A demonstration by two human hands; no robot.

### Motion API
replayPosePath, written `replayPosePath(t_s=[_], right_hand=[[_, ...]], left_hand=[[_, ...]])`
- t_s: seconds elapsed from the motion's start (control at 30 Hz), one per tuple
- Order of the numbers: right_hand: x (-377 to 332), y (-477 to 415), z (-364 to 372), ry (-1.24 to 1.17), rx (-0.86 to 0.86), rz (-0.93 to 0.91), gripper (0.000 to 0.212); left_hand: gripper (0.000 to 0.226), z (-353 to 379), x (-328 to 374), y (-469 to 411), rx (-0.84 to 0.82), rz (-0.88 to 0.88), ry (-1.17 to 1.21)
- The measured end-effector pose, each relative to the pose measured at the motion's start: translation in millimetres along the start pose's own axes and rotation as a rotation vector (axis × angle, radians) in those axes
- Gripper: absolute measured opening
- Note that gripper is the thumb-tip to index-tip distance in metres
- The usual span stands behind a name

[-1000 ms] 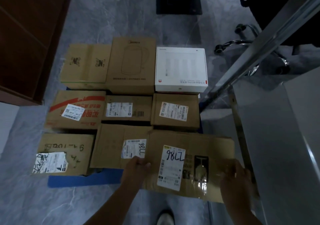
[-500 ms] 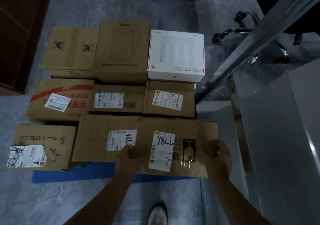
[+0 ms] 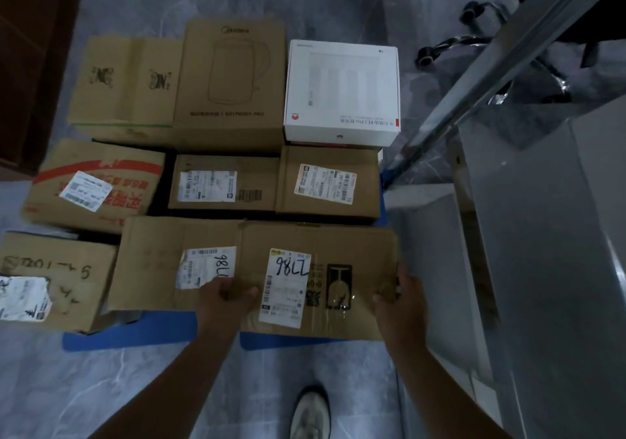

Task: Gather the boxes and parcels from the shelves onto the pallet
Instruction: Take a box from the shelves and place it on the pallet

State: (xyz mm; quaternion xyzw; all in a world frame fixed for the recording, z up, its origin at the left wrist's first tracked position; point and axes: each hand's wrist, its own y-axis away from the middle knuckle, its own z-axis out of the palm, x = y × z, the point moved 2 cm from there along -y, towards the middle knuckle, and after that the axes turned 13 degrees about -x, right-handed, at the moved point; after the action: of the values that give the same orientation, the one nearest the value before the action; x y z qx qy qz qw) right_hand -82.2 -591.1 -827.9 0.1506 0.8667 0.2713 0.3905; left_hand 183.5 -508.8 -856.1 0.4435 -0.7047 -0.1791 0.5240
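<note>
We hold a flat brown cardboard box with a white shipping label marked 7786 [image 3: 338, 245] at the front right corner of the blue pallet [image 3: 152, 335]. Our left hand [image 3: 225, 298] grips the box's near left edge, with the fingers curled over it right at the seam with the next box. Our right hand [image 3: 401, 298] grips the near right corner, the thumb on top and the fingers wrapped round the side. We cannot tell whether the box already bears its full weight on the pallet. Its near edge reaches just past the blue rim.

Its left side touches a second flat brown carton with a torn white label [image 3: 152, 262]. With these 2 we count 9 boxes in 3 rows of 3. The back row ends on the right in a white square product box [image 3: 342, 89], beside a tall brown carton printed with a kettle outline [image 3: 230, 76]. The middle row begins on the left with a brown carton with red printing [image 3: 95, 184].

Between our forearms a pale shoe [image 3: 311, 415] stands on the grey marbled floor [image 3: 101, 388]. A slanted metal frame [image 3: 508, 66] runs along the right.
</note>
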Motion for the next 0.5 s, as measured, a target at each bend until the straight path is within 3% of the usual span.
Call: replayPosePath(t_s=[0.13,0.3,0.43,0.5], right_hand=[[-2.0,-8.4,-2.4,-0.047,0.012,0.030,0.065],[-6.3,-14.4,-7.8,0.078,0.015,0.038,0.060],[1.2,-0.9,3.5,0.115,-0.047,0.124,0.055],[2.6,2.9,8.5,0.040,-0.048,0.195,0.055]], left_hand=[[0.032,-1.0,6.7,0.8,-0.019,0.015,-0.116],[0.040,-1.2,5.1,-1.4,-0.058,-0.001,-0.098],[0.018,-7.5,5.9,0.8,-0.124,0.032,-0.103],[0.025,-10.6,7.9,-0.6,-0.127,0.030,-0.098]])
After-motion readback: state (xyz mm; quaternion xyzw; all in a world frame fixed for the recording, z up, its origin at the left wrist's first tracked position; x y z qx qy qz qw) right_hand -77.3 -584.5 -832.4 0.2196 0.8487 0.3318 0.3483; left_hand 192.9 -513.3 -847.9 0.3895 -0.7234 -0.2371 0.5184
